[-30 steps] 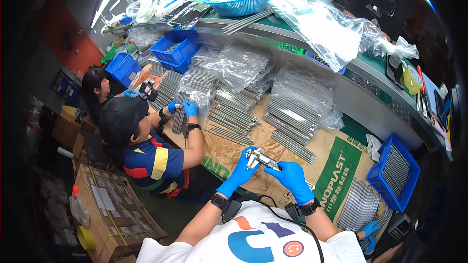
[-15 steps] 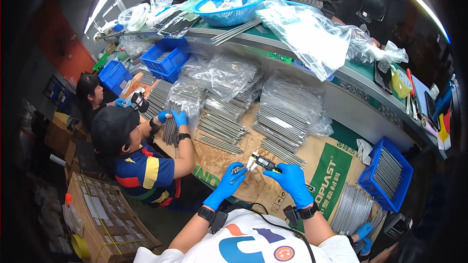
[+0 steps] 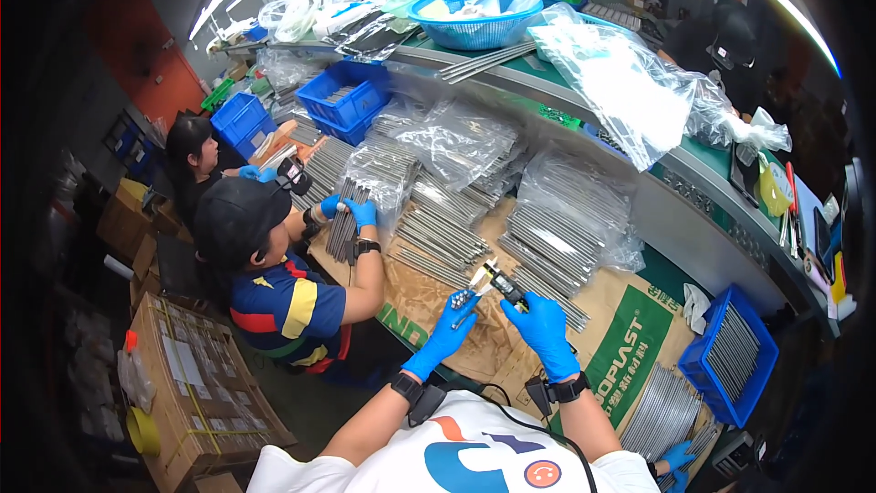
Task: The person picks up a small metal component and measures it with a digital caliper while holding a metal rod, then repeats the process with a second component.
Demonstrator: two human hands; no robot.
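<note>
Both my hands wear blue gloves. My left hand [image 3: 447, 338] is closed around a small bunch of metal rods [image 3: 463, 298], seen nearly end-on, so their length cannot be made out. In my right hand [image 3: 546, 330] is a digital caliper [image 3: 507, 287] with a black body, tilted so that its jaws point up and left. The jaws are close to the rod ends; whether they touch one is too small to tell. Just beyond the caliper, loose metal rods [image 3: 558, 297] lie on the brown paper-covered bench [image 3: 493, 347].
Bundles of rods in clear plastic [image 3: 570, 210] lie further back. A blue bin of rods [image 3: 730, 347] stands at the right, near loose rods [image 3: 662, 411] and another person's gloved hands [image 3: 677, 461]. At the left a co-worker [image 3: 292, 301] handles rods [image 3: 347, 228]. A shelf [image 3: 511, 82] spans the back.
The view has shifted, so the bench appears further right and lower. The caliper has turned to a steeper angle, and its jaws remain close to the rods in my left hand.
</note>
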